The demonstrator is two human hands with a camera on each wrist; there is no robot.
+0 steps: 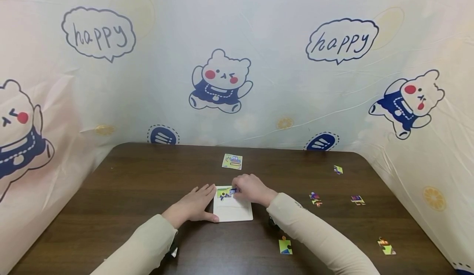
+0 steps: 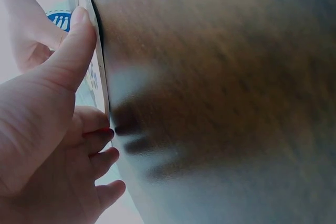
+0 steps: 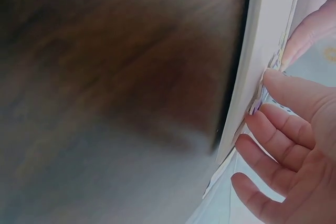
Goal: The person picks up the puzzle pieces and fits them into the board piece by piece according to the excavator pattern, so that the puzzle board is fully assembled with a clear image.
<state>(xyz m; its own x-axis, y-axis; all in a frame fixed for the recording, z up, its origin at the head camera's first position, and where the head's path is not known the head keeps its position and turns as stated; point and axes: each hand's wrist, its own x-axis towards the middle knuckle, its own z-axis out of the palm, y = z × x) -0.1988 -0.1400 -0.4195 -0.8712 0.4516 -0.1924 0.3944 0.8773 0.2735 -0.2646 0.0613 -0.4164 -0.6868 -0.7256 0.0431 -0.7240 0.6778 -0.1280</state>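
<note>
A white square puzzle tray (image 1: pixel 235 212) lies on the table, with joined jigsaw pieces (image 1: pixel 223 193) in its far left corner. My left hand (image 1: pixel 196 205) rests along the tray's left side, fingers extended and thumb at the near left corner. Over the tray's far right part, my right hand (image 1: pixel 253 189) pinches a purple-edged jigsaw piece (image 3: pixel 255 107) between thumb and fingers, right at the joined ones. The right fingers hide most of that piece in the head view.
Behind the tray lies a small picture card (image 1: pixel 232 161). Loose pieces are scattered to the right, among them a purple one (image 1: pixel 358 200), a small far one (image 1: pixel 338 169) and a green one (image 1: pixel 285 246) near the right forearm. A printed curtain (image 1: pixel 274 81) hangs behind the table.
</note>
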